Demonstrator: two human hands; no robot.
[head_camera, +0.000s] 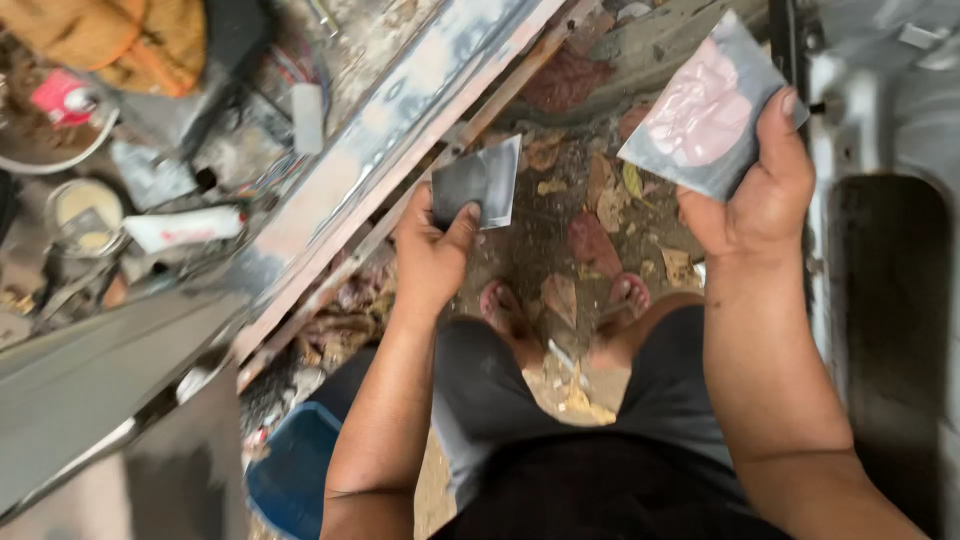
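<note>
Left hand (432, 250) grips metal scraper (478, 183); right hand (752, 195) holds board (706, 108), probably pink filler.

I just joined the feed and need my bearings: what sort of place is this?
Most likely an informal, open-air car body repair spot. The left hand holds a flat grey metal spreader blade, the right hand a grey mixing board smeared with pink filler paste. Sanded grey vehicle panels flank a leaf-strewn dirt ground.

The person wears dark grey shorts (600, 400) that end just above the knees, and a black top (610, 495) shows below them at the bottom edge of the view. Both forearms are bare, with no sleeves, watch or gloves. Beyond the shorts, the feet wear pink-strapped sandals (628, 292).
</note>
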